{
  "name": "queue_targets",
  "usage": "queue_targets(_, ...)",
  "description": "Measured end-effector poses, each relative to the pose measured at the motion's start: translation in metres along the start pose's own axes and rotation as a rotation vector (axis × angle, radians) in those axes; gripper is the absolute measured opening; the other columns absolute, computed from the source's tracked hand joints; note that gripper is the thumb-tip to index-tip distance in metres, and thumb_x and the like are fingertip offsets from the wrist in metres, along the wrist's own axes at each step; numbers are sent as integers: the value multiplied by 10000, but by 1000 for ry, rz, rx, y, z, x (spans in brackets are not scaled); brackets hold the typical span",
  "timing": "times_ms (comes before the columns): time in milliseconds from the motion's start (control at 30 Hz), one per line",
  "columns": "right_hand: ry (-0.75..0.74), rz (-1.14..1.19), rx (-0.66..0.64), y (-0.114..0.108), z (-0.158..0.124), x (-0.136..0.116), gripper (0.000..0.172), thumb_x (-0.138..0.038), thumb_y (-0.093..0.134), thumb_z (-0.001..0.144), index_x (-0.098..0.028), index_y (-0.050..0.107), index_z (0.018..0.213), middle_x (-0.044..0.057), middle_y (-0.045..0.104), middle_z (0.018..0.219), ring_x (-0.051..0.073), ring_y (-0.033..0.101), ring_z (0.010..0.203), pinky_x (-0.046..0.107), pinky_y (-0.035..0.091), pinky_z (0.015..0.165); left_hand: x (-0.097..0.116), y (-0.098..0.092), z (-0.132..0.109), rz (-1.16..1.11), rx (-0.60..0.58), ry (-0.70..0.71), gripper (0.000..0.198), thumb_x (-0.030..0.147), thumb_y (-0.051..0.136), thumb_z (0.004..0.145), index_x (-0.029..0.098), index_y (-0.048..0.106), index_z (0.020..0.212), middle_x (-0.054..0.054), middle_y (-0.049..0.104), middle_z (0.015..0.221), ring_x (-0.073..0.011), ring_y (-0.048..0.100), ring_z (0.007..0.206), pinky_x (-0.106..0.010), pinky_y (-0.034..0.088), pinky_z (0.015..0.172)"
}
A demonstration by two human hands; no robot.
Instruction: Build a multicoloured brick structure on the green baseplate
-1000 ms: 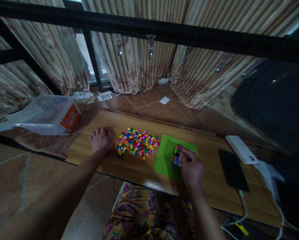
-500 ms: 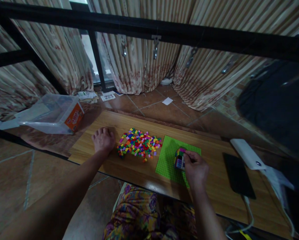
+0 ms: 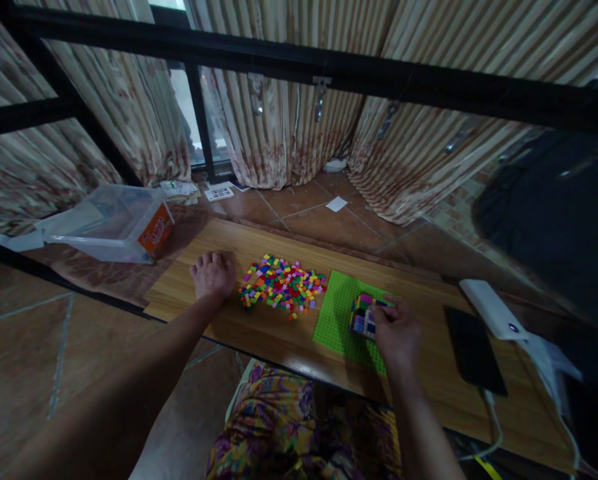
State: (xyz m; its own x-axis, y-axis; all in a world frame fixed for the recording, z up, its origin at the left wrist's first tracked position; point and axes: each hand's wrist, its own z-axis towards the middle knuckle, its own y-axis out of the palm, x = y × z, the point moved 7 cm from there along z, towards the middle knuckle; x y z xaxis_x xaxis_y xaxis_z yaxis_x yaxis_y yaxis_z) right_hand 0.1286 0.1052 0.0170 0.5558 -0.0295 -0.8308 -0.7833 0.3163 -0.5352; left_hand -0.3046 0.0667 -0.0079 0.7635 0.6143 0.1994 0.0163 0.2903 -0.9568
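A heap of small coloured bricks [image 3: 282, 283] lies on the wooden table [image 3: 279, 333]. To its right is a green baseplate [image 3: 336, 313] carrying a small multicoloured brick build [image 3: 363, 315]. My right hand [image 3: 397, 333] is at the build's right side, fingers closed against its top edge. My left hand [image 3: 212, 275] rests knuckles up on the table just left of the heap, fingers curled under and hidden.
A black phone [image 3: 473, 350] and a white power bank [image 3: 491, 308] with cables lie at the table's right. A clear plastic box [image 3: 113, 223] with an orange label sits on the floor at left. Black metal bars [image 3: 299, 63] cross in front of the curtains.
My right hand has shifted slightly right along the build's top. My left hand stays beside the heap. The view has drifted a little.
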Motion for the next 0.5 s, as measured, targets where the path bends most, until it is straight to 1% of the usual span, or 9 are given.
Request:
queue_targets(133,71,265,86,-7,-12,6,430,-419,665,722,-137,657,1048,88,725,825,212,677,714,334,529,662,0,1,0,-1,0,10,426,351,337,908,144,579,1191,-167,573,1239,-334,476,1160,-472,350,960)
queue_targets(200,42,319,102,-5,-23,3,402,-419,675,730,-140,667,1019,87,724,844,202,674,731,338,530,694,0,1,0,2,0,6,423,344,340,908,144,578,1194,-166,573,1241,-333,475,1161,-472,349,961)
queue_targets(233,11,322,90,-1,-30,-1,378,-417,672,741,-144,673,1002,85,725,855,197,673,742,340,529,712,0,2,0,5,0,3,423,341,342,907,143,577,1197,-166,573,1243,-333,476,1160,-472,351,959)
queue_targets(300,-65,296,16,13,-46,-10,322,-412,643,778,-159,684,972,80,726,883,190,671,772,343,526,747,-1,2,0,8,-1,2,422,335,345,907,142,574,1205,-165,573,1246,-332,475,1158,-471,354,956)
queue_targets(400,-173,188,-169,43,-73,-26,250,-383,584,830,-186,699,933,72,726,916,194,668,826,344,517,783,-1,2,0,11,2,4,414,335,355,906,143,577,1198,-162,574,1241,-327,476,1152,-464,360,950)
queue_targets(500,-255,89,-349,73,-94,-38,225,-319,524,867,-216,700,962,57,718,955,187,661,850,324,504,779,-1,2,0,15,10,8,405,335,356,907,143,584,1182,-162,572,1238,-320,477,1149,-454,360,948)
